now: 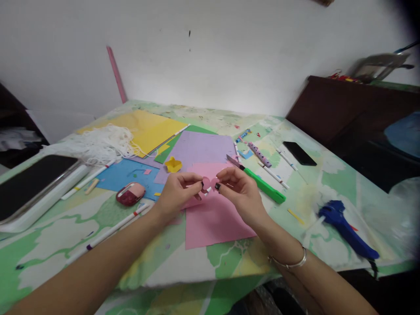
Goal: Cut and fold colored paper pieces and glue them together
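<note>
Between both hands, above the table's middle, is a small pink paper cutout [206, 183] with rounded lobes. My left hand [183, 188] pinches its left side between thumb and fingers. On the opposite side, my right hand [238, 188] pinches it the same way; the fingertips hide part of its shape. Below them lies a pink sheet [216, 223]. A green utility knife [265, 186] with its blade out rests just right of my right hand. The yellow paper flower [173, 165] sits behind my left hand.
A blue glue gun [349, 229] and black phone [299, 153] lie to the right. White string [98, 142], a maroon-and-pink case [130, 194] and a large device [36, 188] are left. Purple [206, 148], yellow [154, 127] and blue sheets [127, 175] overlap behind.
</note>
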Motion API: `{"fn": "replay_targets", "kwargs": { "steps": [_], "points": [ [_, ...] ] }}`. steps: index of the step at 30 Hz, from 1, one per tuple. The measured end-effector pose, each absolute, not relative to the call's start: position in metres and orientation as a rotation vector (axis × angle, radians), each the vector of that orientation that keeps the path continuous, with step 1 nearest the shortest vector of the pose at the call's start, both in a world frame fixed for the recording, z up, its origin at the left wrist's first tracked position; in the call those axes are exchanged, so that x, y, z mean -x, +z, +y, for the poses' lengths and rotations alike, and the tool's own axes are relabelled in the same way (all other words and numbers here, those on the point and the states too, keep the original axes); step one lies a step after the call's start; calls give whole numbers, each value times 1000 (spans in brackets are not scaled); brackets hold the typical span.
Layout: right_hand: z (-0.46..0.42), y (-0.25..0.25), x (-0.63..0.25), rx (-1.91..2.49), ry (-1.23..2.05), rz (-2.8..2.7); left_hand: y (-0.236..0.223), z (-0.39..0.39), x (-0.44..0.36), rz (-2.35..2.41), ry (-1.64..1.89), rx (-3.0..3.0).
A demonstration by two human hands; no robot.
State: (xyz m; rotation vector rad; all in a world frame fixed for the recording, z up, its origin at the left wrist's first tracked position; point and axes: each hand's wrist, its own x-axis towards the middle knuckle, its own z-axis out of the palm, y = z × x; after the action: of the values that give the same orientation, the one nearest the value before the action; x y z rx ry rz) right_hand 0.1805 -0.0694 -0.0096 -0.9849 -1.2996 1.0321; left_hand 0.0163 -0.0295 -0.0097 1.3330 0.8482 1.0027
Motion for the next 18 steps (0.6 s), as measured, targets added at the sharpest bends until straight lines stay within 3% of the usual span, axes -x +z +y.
{"fn": "replay_targets", "kwargs": {
  "steps": [18],
  "points": [
    [-69,-13,-180,1028,968,-1375,-11,-31,-16,841,976,-1378]
  ]
}}
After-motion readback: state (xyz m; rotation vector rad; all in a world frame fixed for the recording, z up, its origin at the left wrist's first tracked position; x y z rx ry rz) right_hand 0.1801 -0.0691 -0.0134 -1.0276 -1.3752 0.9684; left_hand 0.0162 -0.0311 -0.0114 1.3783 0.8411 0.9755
